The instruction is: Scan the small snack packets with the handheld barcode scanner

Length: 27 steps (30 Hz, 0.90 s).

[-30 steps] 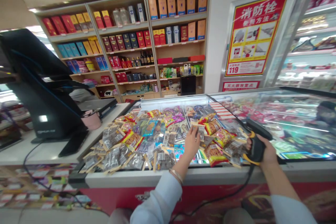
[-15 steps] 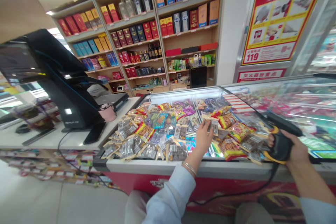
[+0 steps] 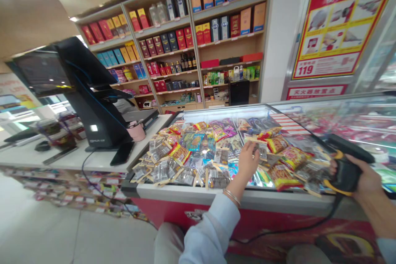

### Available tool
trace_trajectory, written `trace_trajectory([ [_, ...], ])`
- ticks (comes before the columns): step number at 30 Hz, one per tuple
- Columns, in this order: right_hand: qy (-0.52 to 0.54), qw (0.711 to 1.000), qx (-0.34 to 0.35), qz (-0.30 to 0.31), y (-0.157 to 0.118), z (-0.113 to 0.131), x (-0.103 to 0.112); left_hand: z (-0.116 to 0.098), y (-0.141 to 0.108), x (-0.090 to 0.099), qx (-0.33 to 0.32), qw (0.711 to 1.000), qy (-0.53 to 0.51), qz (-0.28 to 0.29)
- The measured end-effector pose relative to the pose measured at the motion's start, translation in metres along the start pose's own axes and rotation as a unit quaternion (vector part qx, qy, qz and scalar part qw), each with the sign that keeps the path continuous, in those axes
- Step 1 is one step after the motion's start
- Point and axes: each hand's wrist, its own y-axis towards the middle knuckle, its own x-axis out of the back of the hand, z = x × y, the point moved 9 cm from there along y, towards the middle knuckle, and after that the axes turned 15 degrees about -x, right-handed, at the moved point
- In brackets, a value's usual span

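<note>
My left hand (image 3: 248, 160) reaches over the glass-topped freezer, its fingers apart and resting on a small clear packet (image 3: 262, 148) with dark contents. Part of that packet is hidden under the fingers. My right hand (image 3: 368, 178) is wrapped round the grip of a black and yellow barcode scanner (image 3: 345, 173), at the right above the freezer's front edge. Around my left hand lie red and yellow snack bags (image 3: 277, 144) and more clear packets (image 3: 222, 155) with pale, stick-like strips at their ends. A cable runs down from the scanner.
Left of the freezer (image 3: 192, 192) is a white counter (image 3: 102, 175) with a black checkout terminal (image 3: 99, 107), a phone (image 3: 122, 153) and a pink cup (image 3: 136, 131). Behind stand shelves (image 3: 227, 45) of boxed goods. At the right, the glass covers more frozen packs.
The whole view has shifted slightly, so everything appears further right. My left hand stays on the same packet, and my right hand still holds the scanner.
</note>
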Motion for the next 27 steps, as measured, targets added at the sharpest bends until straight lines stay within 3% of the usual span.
trace_trajectory([
  [3, -0.024, 0.999, 0.024, 0.009, -0.005, 0.010, -0.007, -0.008, 0.007, 0.035, -0.014, 0.999, -0.008, -0.045],
  [7, -0.058, 0.997, 0.028, 0.039, -0.019, 0.009, -0.042, -0.013, 0.016, 0.107, -0.041, 0.994, 0.004, -0.103],
  [12, -0.074, 0.989, 0.006, 0.130, -0.034, -0.025, -0.130, 0.014, -0.001, 0.203, -0.003, 0.979, 0.133, -0.156],
  [16, -0.106, 0.972, -0.029, 0.207, -0.036, -0.068, -0.202, 0.041, -0.041, 0.262, 0.067, 0.929, 0.305, -0.201],
  [18, -0.121, 0.962, -0.039, 0.241, -0.033, -0.090, -0.231, 0.053, -0.060, 0.277, 0.097, 0.898, 0.376, -0.207],
  [21, -0.144, 0.943, -0.070, 0.292, -0.028, -0.126, -0.265, 0.071, -0.084, 0.286, 0.141, 0.858, 0.445, -0.213],
  [27, -0.162, 0.919, -0.183, 0.309, -0.015, -0.196, -0.283, 0.091, -0.100, 0.273, 0.180, 0.837, 0.489, -0.166],
])
